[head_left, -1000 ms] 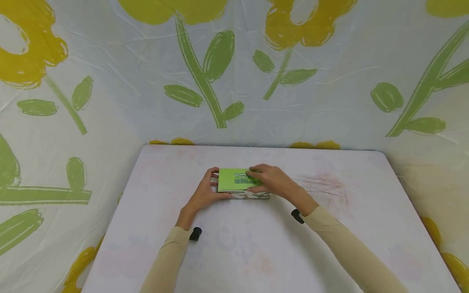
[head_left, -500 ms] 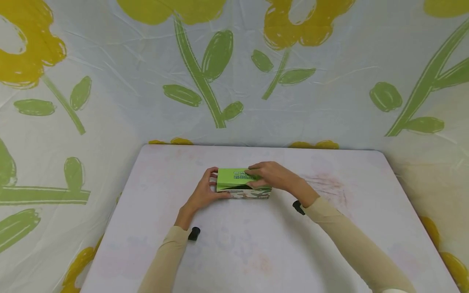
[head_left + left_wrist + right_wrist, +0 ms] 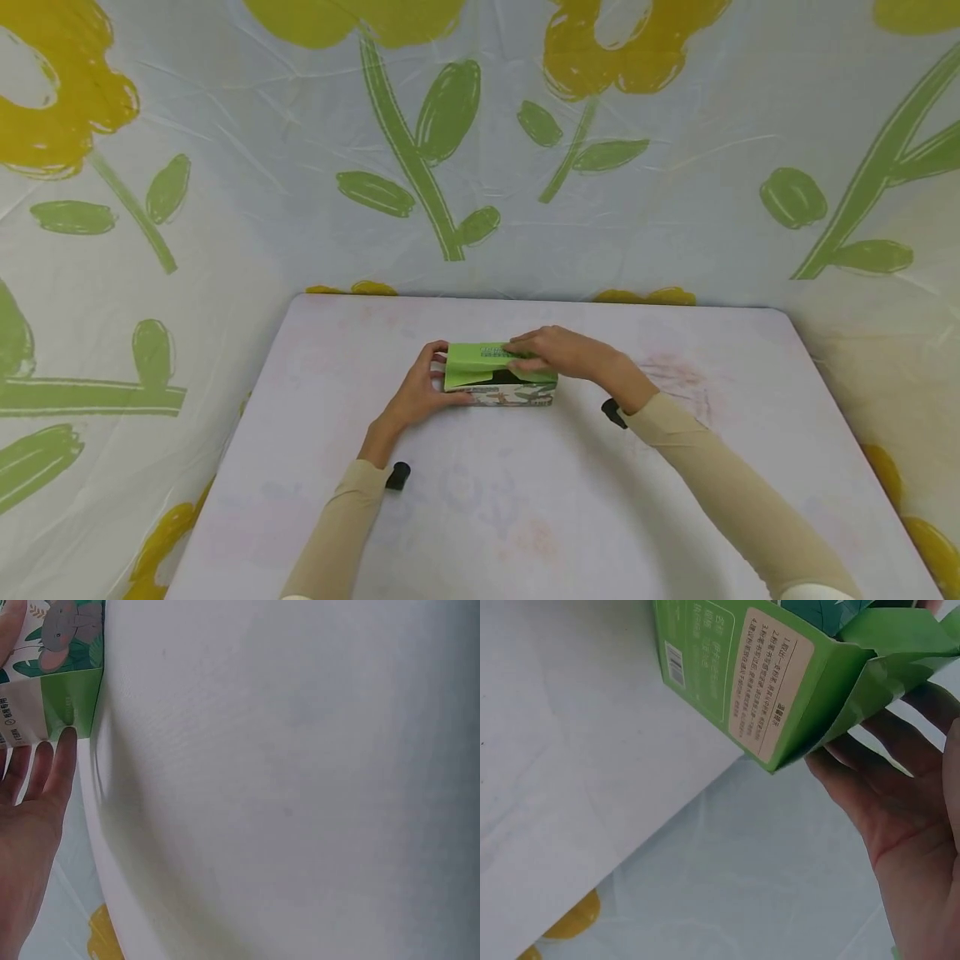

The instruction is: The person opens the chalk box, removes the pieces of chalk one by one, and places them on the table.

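A small cardboard box (image 3: 519, 397) with animal pictures along its front stands on the table. Its green lid (image 3: 469, 358) is lifted along the front edge, and a dark gap shows beneath. My left hand (image 3: 415, 397) grips the box's left end, thumb along the front and fingers at the far side; in the left wrist view its fingertips touch the box's green-and-white side (image 3: 69, 701). With my right hand (image 3: 572, 352) I pinch the lid near its right half, fingers on top and thumb at the front edge. The right wrist view shows the lid's green flap (image 3: 889, 682) bent away from the printed end panel (image 3: 769, 679). The contents are hidden.
The white table (image 3: 480, 517) has faint coloured smudges and rounded far corners. A pale cloth (image 3: 315, 167) printed with yellow flowers and green leaves hangs behind and on both sides. A small black piece (image 3: 398, 476) sits at the left wrist, another (image 3: 614, 412) at the right.
My right hand has risen slightly, raising the lid's front edge from nearly flat to a visible gap. My left hand has stayed on the box's left end.
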{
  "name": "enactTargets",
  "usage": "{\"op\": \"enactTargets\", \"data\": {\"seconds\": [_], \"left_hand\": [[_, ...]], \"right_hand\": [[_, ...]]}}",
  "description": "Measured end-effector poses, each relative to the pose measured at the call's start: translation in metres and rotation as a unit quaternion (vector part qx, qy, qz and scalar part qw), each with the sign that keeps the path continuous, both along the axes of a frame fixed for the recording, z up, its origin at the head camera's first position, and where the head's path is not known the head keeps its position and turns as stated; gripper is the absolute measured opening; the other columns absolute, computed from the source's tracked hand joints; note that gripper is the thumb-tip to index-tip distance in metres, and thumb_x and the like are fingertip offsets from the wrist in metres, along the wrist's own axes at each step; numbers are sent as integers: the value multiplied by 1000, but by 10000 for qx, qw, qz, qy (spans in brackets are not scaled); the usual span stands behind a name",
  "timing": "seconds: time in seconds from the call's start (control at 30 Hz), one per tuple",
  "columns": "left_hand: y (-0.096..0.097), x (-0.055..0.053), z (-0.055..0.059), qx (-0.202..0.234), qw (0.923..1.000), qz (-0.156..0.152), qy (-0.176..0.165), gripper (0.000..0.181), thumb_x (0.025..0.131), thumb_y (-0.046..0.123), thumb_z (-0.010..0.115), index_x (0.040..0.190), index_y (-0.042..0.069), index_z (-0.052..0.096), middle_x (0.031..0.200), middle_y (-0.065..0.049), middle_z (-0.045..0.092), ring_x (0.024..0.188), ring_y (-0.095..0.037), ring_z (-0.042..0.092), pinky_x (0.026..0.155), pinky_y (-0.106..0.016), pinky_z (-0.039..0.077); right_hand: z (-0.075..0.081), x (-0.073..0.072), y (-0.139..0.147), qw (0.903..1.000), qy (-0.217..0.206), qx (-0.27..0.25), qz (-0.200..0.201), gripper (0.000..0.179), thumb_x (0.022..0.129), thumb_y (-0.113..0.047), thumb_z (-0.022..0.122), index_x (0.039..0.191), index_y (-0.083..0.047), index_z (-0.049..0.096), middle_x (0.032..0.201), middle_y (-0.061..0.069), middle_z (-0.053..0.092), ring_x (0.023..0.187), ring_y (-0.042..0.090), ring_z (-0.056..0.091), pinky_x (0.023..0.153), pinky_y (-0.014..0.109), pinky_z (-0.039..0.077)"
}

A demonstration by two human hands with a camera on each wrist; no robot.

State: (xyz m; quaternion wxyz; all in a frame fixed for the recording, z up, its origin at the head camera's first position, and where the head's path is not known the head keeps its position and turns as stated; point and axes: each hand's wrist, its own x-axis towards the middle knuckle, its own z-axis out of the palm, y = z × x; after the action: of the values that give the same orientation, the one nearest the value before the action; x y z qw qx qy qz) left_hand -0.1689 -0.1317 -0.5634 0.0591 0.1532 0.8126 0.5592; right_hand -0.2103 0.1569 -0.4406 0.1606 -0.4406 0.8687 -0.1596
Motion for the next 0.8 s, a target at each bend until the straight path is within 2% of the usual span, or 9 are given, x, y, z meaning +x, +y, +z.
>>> {"op": "enactTargets", "data": {"seconds": [0.23, 0.5, 0.6, 0.8], "left_hand": [[0, 0, 4, 48, 9999, -110, 65, 98, 74, 23, 96, 149, 10, 34, 138, -5, 47, 124, -21, 46, 106, -40, 51], [-1, 1, 0, 71, 9999, -78, 109, 100, 73, 20, 96, 150, 7, 33, 142, -7, 46, 125, -23, 45, 106, -42, 50], [0, 1, 1, 30, 9999, -68, 83, 100, 73, 21, 96, 150, 9, 33, 142, -6, 45, 126, -22, 45, 106, -41, 50], [0, 1, 3, 72, 9999, -85, 57, 100, 72, 20, 96, 149, 10, 33, 141, -6, 47, 124, -23, 46, 106, -42, 50]], "right_hand": [[2, -5, 3, 9977, -589, -294, -161, 48, 110, -35, 49, 143, -2, 59, 141, 14, 61, 133, 33, 56, 114, 52, 44], [1, -12, 7, 9875, -1334, -709, -438, 47, 107, -36, 56, 140, -1, 62, 139, 14, 63, 132, 34, 57, 109, 55, 48], [-4, -12, 14, 9837, -1274, -1063, -695, 42, 109, -30, 54, 138, -1, 63, 137, 15, 64, 130, 34, 58, 108, 55, 49], [-17, -11, 33, 9704, -940, -1903, -1151, 30, 108, -9, 52, 134, 0, 64, 131, 17, 67, 122, 32, 63, 103, 51, 53]]}}
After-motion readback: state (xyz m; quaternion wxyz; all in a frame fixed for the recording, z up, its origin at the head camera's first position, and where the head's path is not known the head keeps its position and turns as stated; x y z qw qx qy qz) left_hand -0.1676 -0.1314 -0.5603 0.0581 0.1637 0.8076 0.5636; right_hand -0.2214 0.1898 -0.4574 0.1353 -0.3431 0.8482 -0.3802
